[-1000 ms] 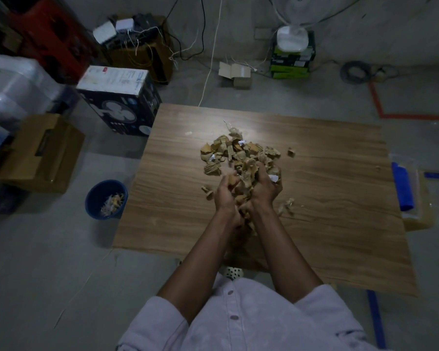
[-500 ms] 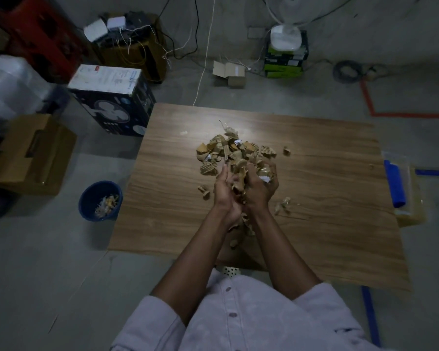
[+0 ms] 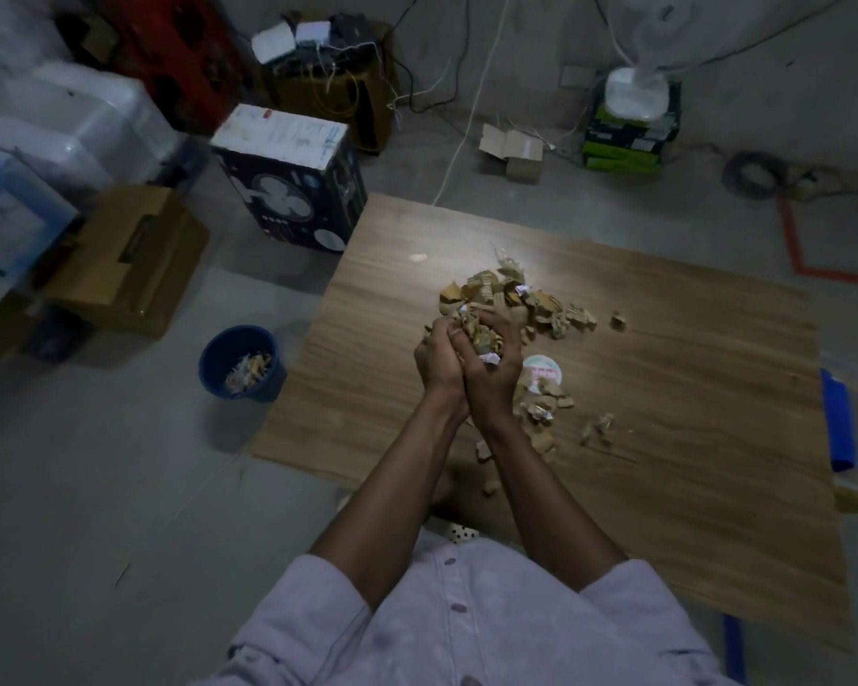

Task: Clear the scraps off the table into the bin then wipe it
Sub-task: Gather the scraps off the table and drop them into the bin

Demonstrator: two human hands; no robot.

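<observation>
Together, cupped hands hold crumpled cardboard scraps.

**Both hands cupped together**

The left hand and the right hand are pressed side by side, wrists touching, fingers curled upward into one cup. Both forearms reach forward, bare below the rolled sleeves.
</observation>
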